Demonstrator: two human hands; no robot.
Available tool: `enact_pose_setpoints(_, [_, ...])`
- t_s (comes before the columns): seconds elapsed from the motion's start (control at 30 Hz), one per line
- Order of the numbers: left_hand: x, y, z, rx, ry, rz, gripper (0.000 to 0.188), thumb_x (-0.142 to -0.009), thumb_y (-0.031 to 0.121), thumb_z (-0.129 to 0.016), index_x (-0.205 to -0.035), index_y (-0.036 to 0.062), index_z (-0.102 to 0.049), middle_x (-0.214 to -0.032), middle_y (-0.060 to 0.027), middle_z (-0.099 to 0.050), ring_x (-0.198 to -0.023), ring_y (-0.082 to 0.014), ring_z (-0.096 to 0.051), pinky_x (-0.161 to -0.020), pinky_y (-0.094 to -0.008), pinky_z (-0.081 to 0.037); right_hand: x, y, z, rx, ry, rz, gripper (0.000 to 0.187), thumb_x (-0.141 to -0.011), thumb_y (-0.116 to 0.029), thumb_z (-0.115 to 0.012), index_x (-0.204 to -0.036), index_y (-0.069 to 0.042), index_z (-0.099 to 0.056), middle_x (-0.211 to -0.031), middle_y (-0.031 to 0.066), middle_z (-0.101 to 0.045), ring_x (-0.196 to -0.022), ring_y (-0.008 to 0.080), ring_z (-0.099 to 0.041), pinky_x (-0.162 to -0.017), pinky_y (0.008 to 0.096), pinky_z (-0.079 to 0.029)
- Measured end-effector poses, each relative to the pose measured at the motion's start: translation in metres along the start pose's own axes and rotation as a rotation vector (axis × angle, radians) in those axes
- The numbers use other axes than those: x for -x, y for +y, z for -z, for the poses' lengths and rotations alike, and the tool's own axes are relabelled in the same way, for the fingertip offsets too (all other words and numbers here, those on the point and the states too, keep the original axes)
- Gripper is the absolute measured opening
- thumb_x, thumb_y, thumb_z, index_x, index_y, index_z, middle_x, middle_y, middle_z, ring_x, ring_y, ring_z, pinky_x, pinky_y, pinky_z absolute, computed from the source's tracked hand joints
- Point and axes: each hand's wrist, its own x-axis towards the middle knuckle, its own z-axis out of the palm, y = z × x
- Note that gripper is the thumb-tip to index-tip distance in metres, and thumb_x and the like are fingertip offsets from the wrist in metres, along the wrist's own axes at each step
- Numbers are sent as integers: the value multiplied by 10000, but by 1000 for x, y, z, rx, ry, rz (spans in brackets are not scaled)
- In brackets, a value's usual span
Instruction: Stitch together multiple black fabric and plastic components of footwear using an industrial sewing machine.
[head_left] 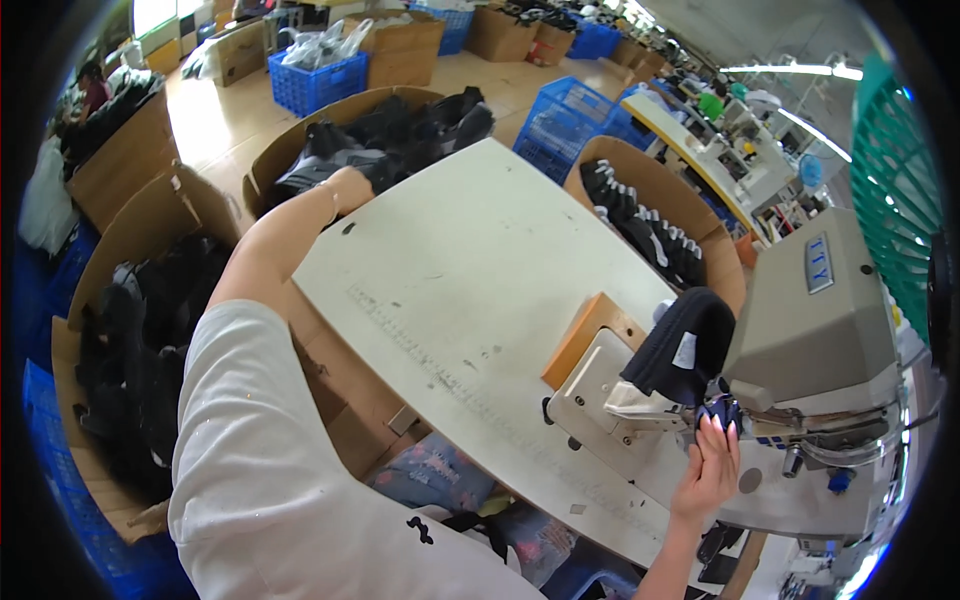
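Observation:
My left arm stretches to the far left, and my left hand point(347, 190) is at the rim of a cardboard box of black shoe uppers point(400, 135). Its fingers are bent down and mostly hidden, so whether they grip an upper does not show. At the right, a black shoe upper point(685, 345) with a small white label stands at the head of a grey sewing machine point(815, 310). My right hand point(708, 470) has its fingers close together, tips pressed on the dark lower end of that upper beside the needle area. The thumb is hidden.
A pale worktable point(450, 270) spreads between my hands, with a wooden block point(590, 335) near the machine. Another box of black pieces point(150, 350) stands at left; a box of laced shoes point(650, 225) and a blue crate point(560, 125) stand beyond. A green fan point(895, 170) is at right.

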Motion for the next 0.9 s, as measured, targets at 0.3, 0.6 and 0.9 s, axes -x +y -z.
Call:
enact_pose_setpoints(0.3, [40,-81,-13,117,493,825,163,-934,71,-554,-971,42,-710,-864,-180,-749,-839,-328,-758,-746,-422,-602,-7,3,2,-15,28,70,305,-1022,-323,-633,-937,-39,-705,-1080,88,-777,-1069,289,-736,-1052,464,-523])
enact_pose_setpoints(0.6, [83,25,191,200,1068,322,223,-888,51,-580,-1096,57,-660,-981,-118,-729,-882,-326,-725,-734,-418,-575,-3,-1,1,15,43,38,320,-988,-345,-675,-899,-40,-714,-1053,83,-780,-1054,276,-739,-1027,448,-541])
enact_pose_setpoints(0.9, [129,259,189,-12,407,-579,298,-817,237,-712,-1021,19,-708,-1028,-93,-713,-995,-246,-699,-817,-402,-550,-15,3,8,42,-79,134,161,-848,-67,-738,-998,-18,-704,-1171,104,-756,-1125,287,-712,-1044,461,-523])
